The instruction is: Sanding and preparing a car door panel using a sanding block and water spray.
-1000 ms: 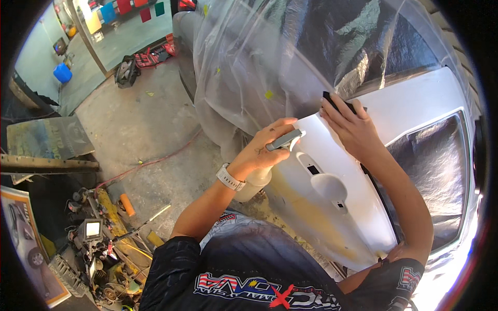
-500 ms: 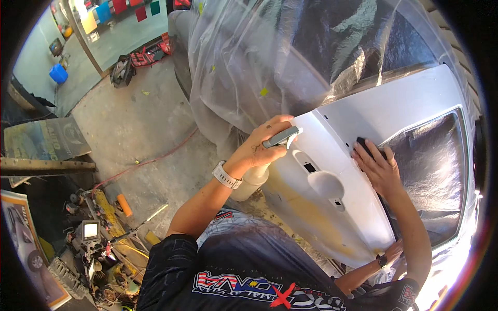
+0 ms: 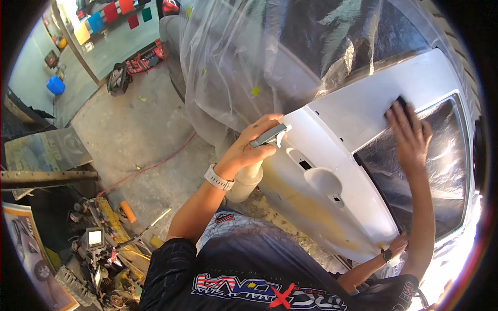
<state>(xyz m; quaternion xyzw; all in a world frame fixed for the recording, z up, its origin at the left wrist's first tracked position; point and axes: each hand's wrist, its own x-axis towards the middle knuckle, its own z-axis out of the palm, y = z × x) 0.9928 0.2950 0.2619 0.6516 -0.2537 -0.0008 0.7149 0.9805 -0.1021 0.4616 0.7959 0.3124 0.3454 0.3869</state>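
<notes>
Black short-sleeved shirt [image 3: 241,254], colourful print [image 3: 259,291]; white wristband [image 3: 218,178].

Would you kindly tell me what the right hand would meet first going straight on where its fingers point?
Past the pale panel under it, the right hand would probably meet the plastic sheeting first, though depth is unclear.

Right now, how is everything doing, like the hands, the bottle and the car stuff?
Left hand: gripping the bottle's top
Bottle: held up off the floor
Right hand: fingers over the pad, blurred
Pad: against the door
Door: pale, with yellowish patches
Handle hollow: no handle fitted
Window: covered with shiny film
Plastic sheet: draped, wrinkled
Hose: lying on the floor
</notes>
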